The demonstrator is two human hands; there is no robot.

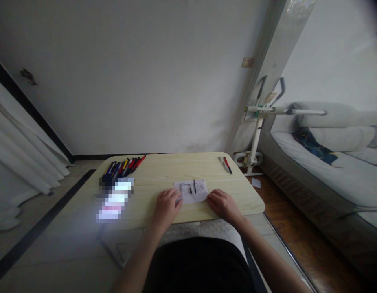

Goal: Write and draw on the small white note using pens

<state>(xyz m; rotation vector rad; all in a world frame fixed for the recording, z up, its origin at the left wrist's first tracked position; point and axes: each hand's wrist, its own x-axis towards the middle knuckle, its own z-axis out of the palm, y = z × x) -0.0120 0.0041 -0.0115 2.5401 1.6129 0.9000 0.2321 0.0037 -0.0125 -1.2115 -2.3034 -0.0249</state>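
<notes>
A small printed sheet of paper with dark pictures and creases lies near the front edge of the pale wooden table. At its left edge my left hand is closed, its fingers and thumb on the paper. My right hand pinches the sheet's right corner with bent fingers. A thin dark strip shows across the upper part of the paper; I cannot make out whether it is printed or a separate object.
Several pens lie in a row at the table's back left. Two more pens are at the back right. A bright pixelated rectangle covers the left side. White exercise equipment and a sofa stand to the right.
</notes>
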